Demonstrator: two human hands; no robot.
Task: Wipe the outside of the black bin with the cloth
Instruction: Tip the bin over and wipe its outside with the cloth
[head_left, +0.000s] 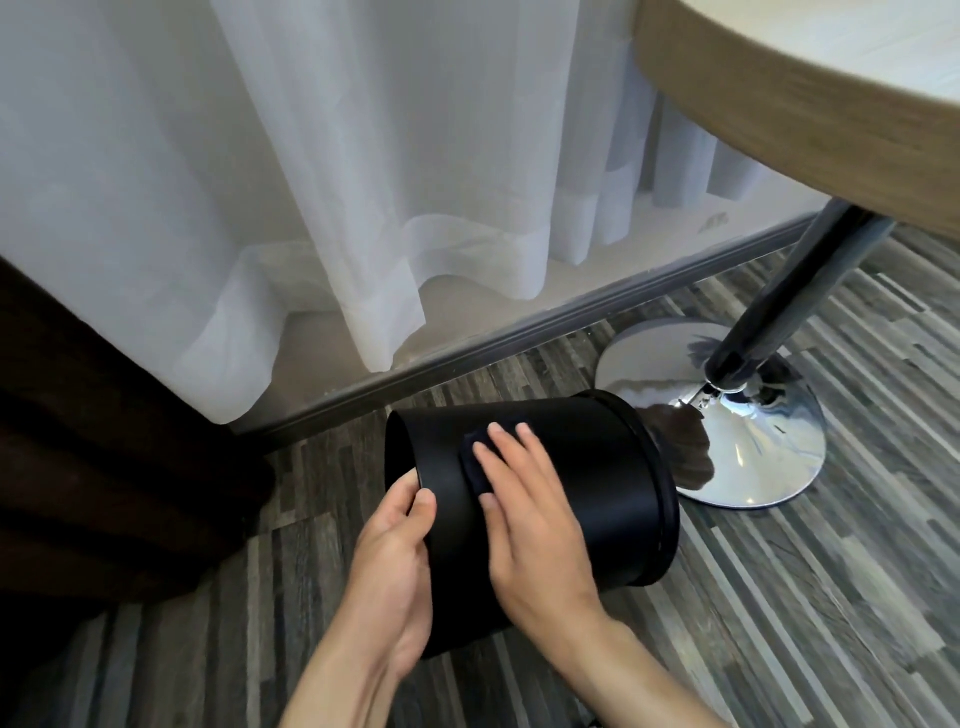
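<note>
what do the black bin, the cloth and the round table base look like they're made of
Black bin: probably plastic or coated metal; smooth matte black wall with a soft sheen and a moulded rim band. Cloth: dark soft fabric, folded thick under the right hand; the weave is too dark to tell. Table base: polished chrome-look metal, mirroring the room.

Sheer white curtains (322, 171) hang to a grey skirting board (519, 338) above striped wood-effect flooring (779, 597). A round wooden table (810, 98) stands right on a dark pole (779, 301) and chrome base (748, 452); brown drapery (104, 441) falls at left.
</note>
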